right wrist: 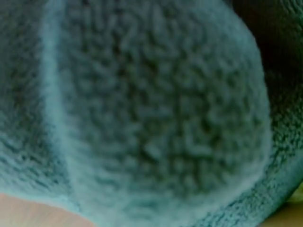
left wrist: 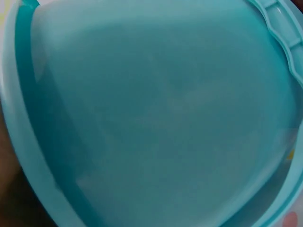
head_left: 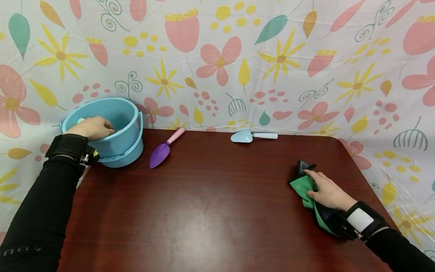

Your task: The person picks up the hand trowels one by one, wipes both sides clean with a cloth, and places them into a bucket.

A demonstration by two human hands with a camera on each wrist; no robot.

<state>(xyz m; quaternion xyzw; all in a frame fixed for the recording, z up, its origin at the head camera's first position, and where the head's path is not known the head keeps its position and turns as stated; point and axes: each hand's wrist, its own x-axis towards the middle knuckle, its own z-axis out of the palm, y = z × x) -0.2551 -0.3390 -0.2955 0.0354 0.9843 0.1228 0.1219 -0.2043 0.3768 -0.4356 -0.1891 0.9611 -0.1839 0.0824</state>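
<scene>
A light blue bucket (head_left: 126,145) stands at the back left, its handle (head_left: 141,126) hanging down across the front. My left hand (head_left: 91,128) reaches over the rim into it, fingertips hidden behind the near wall; I cannot tell whether they hold anything. A pale green bit of something (head_left: 80,120) shows beside that hand. In the left wrist view the blue bucket wall (left wrist: 165,109) fills nearly everything. On the right, my right hand (head_left: 330,190) grips a crumpled green and black glove (head_left: 303,187) between thumb and fingers. Its fuzzy fabric (right wrist: 165,104) blurs close up in the right wrist view.
A purple trowel (head_left: 159,155) with a pink handle lies right of the bucket. Farther right, a light blue trowel (head_left: 242,136) with a white handle lies along the back edge of the brown table (head_left: 190,204). A flower-patterned sheet (head_left: 217,87) hangs behind.
</scene>
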